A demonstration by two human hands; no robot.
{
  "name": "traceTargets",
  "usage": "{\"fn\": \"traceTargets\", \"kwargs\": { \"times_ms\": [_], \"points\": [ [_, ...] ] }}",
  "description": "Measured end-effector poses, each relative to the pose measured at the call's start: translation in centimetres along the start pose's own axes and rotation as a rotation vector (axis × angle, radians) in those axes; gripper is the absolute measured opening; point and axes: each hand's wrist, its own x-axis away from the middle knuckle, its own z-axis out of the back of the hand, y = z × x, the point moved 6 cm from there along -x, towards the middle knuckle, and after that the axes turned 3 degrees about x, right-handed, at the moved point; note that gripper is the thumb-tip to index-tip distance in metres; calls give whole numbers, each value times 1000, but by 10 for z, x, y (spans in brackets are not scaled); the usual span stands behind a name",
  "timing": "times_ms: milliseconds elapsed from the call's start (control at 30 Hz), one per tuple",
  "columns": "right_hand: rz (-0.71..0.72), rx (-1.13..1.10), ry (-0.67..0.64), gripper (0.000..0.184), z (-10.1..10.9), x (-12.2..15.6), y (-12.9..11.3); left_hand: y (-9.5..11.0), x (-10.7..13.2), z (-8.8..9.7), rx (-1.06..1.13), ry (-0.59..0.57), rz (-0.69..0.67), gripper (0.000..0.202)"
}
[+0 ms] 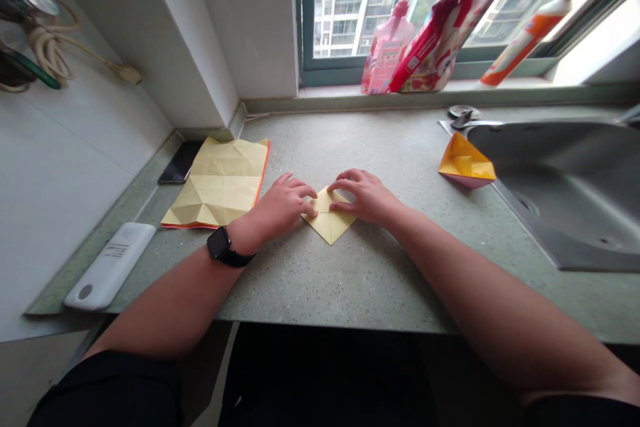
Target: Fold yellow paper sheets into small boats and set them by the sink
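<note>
Hands (pixel 286 205) (pixel 369 197) loosely curled, both on folded pale-yellow paper (pixel 330 225)

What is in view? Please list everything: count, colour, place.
counter: one, greyish, middle
sink: one, grey, right
folded paper: one, yellow, counter centre
paper sheets: count unclear, yellow, orange edges, left
phone: one, black, by paper sheets
flat device: one, white, left
paper box: one, yellow and pink, beside sink
small items: count unclear, greyish, behind sink
window: one, teal frame, top
buildings: several, pale, outside
pump bottle: one, pink, windowsill
bag: one, red and white, windowsill
squeeze bottle: one, orange and white, windowsill
plug: one, beige, left
hanging objects: count unclear, mostly dark, upper left
watch: one, black, left wrist
sleeves: two, black, bottom
left hand: one, bare, at folded paper
right hand: one, bare, on folded paper
</note>
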Motion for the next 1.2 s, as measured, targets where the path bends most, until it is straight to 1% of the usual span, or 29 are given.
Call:
{"fn": "traceTargets", "kwargs": {
  "times_ms": [200,300,400,467,533,567,600,700,767,867,1033,1200],
  "points": [
    [-7,-2,8,31,0,0,0,-15,6,6,-25,-15,71,39],
    [-20,-2,12,30,0,0,-1,-21,10,10,-32,-31,95,36],
    [-21,-1,16,30,1,0,-2,-25,12,15,-52,-55,80,32],
    [-18,-3,17,30,1,0,-2,-25,12,18,-99,-31,88,29],
    [-15,-3,11,30,1,0,-2,-22,9,20,-139,43,120,27],
    [-14,-2,6,31,1,0,-2,-18,6,19,-134,93,133,29],
    [-12,-1,3,32,1,0,-1,-12,3,16,-99,114,117,30],
    [-5,0,-3,33,1,0,-1,10,-5,-1,27,66,-18,25],
    [0,2,-10,34,1,0,-1,17,-8,-9,53,33,-45,23],
    [4,4,-31,37,0,1,0,19,-8,-12,65,-12,-40,23],
    [8,-13,-56,41,2,0,0,18,-6,-9,105,-35,-35,33],
    [15,-46,-66,40,5,1,0,20,-5,-13,88,-79,7,28]
  ]
}}
